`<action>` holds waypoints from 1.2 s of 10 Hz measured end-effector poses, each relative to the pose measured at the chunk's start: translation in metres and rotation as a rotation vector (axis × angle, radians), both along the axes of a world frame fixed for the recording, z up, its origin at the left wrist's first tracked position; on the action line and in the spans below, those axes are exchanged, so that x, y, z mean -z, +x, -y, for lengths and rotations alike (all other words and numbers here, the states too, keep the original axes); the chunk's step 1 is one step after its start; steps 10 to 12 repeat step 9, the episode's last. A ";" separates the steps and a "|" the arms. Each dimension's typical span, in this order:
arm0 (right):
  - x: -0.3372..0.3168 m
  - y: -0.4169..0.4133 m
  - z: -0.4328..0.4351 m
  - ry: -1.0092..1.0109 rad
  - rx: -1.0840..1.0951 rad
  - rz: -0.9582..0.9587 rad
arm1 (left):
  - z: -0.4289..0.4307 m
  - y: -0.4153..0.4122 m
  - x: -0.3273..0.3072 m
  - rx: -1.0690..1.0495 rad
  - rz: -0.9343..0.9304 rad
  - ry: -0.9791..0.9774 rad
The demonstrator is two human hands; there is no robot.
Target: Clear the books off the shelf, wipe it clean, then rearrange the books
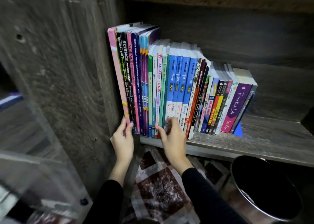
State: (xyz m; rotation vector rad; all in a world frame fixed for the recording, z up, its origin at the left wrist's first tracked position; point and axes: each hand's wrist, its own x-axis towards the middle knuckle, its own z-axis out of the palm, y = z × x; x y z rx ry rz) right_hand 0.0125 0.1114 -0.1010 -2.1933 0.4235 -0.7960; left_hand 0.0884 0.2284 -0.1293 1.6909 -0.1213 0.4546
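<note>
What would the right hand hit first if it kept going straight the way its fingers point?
The right hand points up and forward; it would first meet the lower spines of the blue fokus books, likely at once, though blur hides whether its fingers already touch them.

left hand point(123, 137) pinches pink book point(117, 71); right hand point(172, 139) blurred, fingers bent

Black long sleeves point(203, 189) on both arms, bare hands.
</note>
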 end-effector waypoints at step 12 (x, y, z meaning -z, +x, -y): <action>-0.011 -0.080 0.051 -0.206 -0.261 -0.785 | 0.007 -0.078 -0.007 0.147 -0.443 -0.050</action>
